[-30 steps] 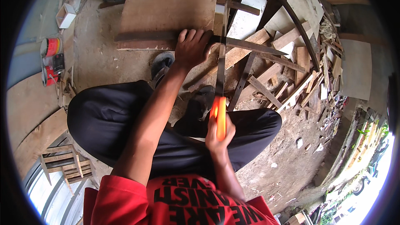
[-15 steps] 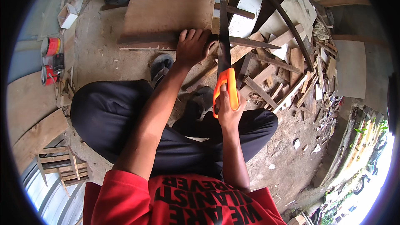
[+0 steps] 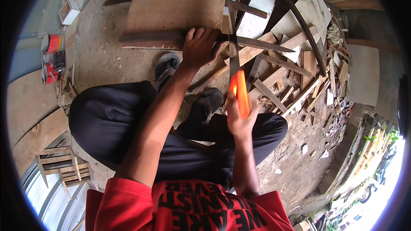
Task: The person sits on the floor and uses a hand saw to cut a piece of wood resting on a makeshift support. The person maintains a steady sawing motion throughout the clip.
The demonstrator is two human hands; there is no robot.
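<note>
Fingers point(image 3: 201, 38) of the left hand point(image 3: 200, 50) pinned the dark wooden strip point(image 3: 171, 37) (steadying it); right hand point(image 3: 240, 122) gripped the orange-handled handsaw point(image 3: 238, 86) just beside them.

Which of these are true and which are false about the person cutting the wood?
1. The right hand grips a handsaw with an orange handle. True.
2. The left hand hangs in the air, touching nothing. False: it presses down on the dark wooden strip.
3. The saw blade crosses the strip just right of the left hand. True.
4. Paint cans stand at the far right. False: they are at the left.
</note>
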